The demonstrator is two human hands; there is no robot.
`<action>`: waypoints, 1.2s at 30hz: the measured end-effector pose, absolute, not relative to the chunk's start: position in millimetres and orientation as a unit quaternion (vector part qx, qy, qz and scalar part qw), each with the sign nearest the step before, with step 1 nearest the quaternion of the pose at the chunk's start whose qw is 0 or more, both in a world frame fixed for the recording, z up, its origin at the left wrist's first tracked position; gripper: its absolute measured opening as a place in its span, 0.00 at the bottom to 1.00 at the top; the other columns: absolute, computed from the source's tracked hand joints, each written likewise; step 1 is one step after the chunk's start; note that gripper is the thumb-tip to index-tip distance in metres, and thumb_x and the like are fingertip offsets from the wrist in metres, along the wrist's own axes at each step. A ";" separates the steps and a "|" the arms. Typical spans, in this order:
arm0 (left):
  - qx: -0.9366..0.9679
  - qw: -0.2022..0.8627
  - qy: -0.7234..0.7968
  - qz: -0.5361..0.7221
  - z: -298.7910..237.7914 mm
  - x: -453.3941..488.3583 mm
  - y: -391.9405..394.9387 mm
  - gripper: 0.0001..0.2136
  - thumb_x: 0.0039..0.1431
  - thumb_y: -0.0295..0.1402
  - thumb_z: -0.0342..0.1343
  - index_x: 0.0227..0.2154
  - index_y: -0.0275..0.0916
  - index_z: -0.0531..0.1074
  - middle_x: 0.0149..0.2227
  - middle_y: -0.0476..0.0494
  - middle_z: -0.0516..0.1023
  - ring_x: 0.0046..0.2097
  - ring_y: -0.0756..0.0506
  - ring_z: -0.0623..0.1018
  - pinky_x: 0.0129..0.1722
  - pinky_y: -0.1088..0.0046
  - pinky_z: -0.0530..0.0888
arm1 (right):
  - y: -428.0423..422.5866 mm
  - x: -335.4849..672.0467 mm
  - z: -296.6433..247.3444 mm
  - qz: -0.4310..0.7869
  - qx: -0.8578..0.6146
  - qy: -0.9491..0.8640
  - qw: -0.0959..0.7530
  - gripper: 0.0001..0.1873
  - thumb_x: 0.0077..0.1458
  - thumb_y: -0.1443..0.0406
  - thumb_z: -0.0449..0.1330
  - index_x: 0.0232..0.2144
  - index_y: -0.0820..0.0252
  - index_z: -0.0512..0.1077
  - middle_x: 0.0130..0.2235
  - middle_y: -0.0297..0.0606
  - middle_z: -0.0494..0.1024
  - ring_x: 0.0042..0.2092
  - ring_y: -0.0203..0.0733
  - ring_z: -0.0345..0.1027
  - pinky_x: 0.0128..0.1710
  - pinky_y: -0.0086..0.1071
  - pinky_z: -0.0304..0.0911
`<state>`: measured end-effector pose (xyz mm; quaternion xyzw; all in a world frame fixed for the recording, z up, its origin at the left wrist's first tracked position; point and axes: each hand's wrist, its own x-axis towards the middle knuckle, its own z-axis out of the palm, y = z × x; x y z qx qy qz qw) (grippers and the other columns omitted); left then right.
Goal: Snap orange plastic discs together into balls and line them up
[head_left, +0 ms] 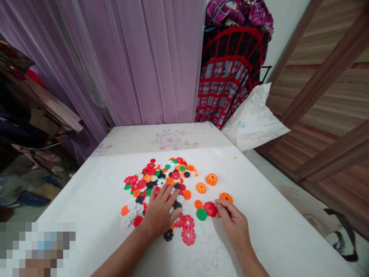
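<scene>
A heap of flat plastic snowflake discs [157, 179] in red, orange, white, black and green lies on the white table [95, 200]. My left hand [160, 211] rests flat on the near side of the heap, fingers spread. My right hand [232, 221] pinches a red disc [210, 209] at its edge, low on the table. Beside that red disc lie a green disc [201, 214] and a small orange disc [198, 204]. Three more orange discs [211, 179] lie apart to the right of the heap.
A purple curtain [138, 61] hangs behind the table. A red and black patterned cloth [227, 77] and a white pillow [253, 119] stand at the far right corner. A wooden door [325, 96] is on the right. A black strap [343, 234] lies on the floor.
</scene>
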<state>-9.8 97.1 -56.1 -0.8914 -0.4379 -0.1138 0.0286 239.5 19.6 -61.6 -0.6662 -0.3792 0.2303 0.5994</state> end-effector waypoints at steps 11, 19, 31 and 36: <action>-0.931 -0.015 -0.357 -0.074 -41.5 -62.7 127.0 0.23 0.66 0.47 0.43 0.62 0.57 0.61 0.66 0.49 0.62 0.66 0.38 0.61 0.65 0.48 0.53 | 14.5 241.1 -64.4 0.235 -0.666 -0.382 0.596 0.19 0.45 0.50 0.67 0.29 0.59 0.81 0.28 0.43 0.81 0.25 0.43 0.70 0.30 0.40 0.72; -0.914 -0.026 -0.388 -0.116 -61.3 -48.1 138.3 0.27 0.67 0.50 0.40 0.64 0.49 0.59 0.65 0.44 0.64 0.67 0.40 0.60 0.66 0.51 0.53 | 19.2 240.1 -66.0 0.219 -0.669 -0.351 0.618 0.19 0.44 0.51 0.66 0.29 0.60 0.81 0.28 0.42 0.80 0.26 0.42 0.70 0.30 0.39 0.71; -0.916 -0.122 -0.359 -0.127 -40.0 -4.6 151.5 0.28 0.67 0.51 0.37 0.62 0.45 0.64 0.64 0.41 0.65 0.66 0.41 0.63 0.66 0.52 0.56 | 25.6 236.8 -64.4 0.193 -0.665 -0.363 0.624 0.20 0.42 0.50 0.65 0.27 0.61 0.81 0.30 0.45 0.82 0.31 0.48 0.75 0.35 0.39 0.72; -0.906 -0.082 -0.404 -0.100 -30.0 27.8 192.0 0.29 0.65 0.52 0.40 0.64 0.44 0.61 0.67 0.37 0.59 0.68 0.36 0.57 0.66 0.47 0.53 | 25.6 236.5 -66.1 0.192 -0.656 -0.364 0.632 0.20 0.43 0.50 0.66 0.27 0.61 0.81 0.28 0.44 0.81 0.28 0.46 0.74 0.32 0.38 0.73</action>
